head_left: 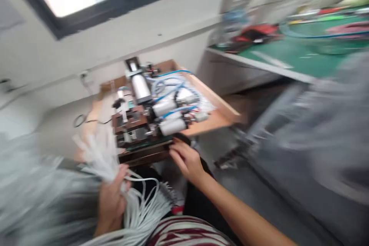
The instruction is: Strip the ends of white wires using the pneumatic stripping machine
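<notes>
Our striped shirt (187,233) lies behind our fingers, with the left hand (112,200) clamped around the white strand bundle (140,207), presumably keeping loose lengths together, while the machine (131,121) sits just beyond our right hand's (190,163) fingertips, whose grip we cannot tell.

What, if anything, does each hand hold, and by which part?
The left hand grips a bundle of thin white strands near its fanned end. The right hand is at a small rounded black object; blur hides whether it grips it.
</notes>
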The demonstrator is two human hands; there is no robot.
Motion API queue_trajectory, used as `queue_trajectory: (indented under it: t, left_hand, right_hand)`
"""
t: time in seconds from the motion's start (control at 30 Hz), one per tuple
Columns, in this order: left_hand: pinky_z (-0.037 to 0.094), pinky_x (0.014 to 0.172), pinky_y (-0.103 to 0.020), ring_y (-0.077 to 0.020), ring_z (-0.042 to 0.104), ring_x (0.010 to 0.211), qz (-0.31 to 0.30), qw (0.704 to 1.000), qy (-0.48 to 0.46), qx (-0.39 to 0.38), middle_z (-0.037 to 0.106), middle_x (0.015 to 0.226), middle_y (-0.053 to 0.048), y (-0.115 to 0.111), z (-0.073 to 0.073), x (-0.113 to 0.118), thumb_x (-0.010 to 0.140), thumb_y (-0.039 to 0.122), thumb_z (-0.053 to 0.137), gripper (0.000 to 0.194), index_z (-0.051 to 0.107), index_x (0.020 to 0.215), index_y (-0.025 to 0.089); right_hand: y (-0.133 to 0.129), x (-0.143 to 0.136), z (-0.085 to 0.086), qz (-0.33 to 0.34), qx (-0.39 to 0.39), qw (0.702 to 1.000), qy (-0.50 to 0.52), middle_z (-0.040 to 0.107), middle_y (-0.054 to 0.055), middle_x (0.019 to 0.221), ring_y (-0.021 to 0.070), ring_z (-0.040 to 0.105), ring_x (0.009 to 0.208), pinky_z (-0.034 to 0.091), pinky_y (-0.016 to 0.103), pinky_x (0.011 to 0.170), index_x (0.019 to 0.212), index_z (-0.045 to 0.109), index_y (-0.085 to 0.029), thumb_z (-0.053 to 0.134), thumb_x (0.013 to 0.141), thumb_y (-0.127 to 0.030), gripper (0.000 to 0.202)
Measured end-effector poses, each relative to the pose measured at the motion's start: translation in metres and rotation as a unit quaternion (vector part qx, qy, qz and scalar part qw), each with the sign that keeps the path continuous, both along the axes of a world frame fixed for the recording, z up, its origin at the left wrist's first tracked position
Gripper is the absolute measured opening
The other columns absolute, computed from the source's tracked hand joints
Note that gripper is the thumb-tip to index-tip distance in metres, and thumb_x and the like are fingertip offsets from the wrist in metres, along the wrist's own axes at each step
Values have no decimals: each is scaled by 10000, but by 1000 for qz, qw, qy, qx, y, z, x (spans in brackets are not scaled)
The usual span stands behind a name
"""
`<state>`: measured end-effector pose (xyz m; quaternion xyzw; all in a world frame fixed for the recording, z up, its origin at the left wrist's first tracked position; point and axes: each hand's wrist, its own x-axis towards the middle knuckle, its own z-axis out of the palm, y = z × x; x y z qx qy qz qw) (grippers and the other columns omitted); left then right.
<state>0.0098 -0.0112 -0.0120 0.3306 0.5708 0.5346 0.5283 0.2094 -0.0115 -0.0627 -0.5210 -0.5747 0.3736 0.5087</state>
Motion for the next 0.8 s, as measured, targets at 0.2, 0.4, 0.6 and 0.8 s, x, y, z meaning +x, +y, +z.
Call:
queue_trajectory:
  t: [0.2, 0.4, 0.6, 0.8]
  left_hand:
    - [231, 320, -181, -29, 351, 344, 41, 997, -3, 59, 489, 491, 46, 1, -8, -13, 600, 279, 656, 184, 576, 620, 114]
    - [244, 338, -173, -33, 375, 378, 88, 991, -41, 88, 486, 528, 46, -7, -8, -33, 626, 306, 627, 196, 603, 702, 126]
    - [356, 408, -215, -78, 461, 394, 82, 991, -72, 73, 512, 499, 32, -1, -12, -32, 643, 330, 600, 285, 631, 812, 103]
    - [420, 533, -261, -126, 528, 502, 57, 992, -49, 98, 584, 526, 7, -3, -4, -18, 595, 270, 653, 154, 608, 603, 124]
  right_hand:
    - [-16, -87, -5, 231, 79, 968, -61, 582, 31, 648, 170, 527, 615, 402, 280, 589, 813, 618, -216, 401, 828, -282, 227]
    - [-22, -75, -45, 145, -41, 960, -236, 582, 49, 557, 206, 559, 554, 382, 298, 542, 638, 599, -207, 394, 805, -304, 282]
    - [-7, -60, -43, 85, -82, 947, -298, 641, 134, 734, 297, 589, 728, 398, 361, 609, 708, 641, -180, 469, 750, -293, 210]
    - [22, -103, 39, 155, -12, 983, 99, 607, 47, 756, 189, 559, 676, 422, 280, 615, 796, 644, -203, 500, 754, -371, 226]
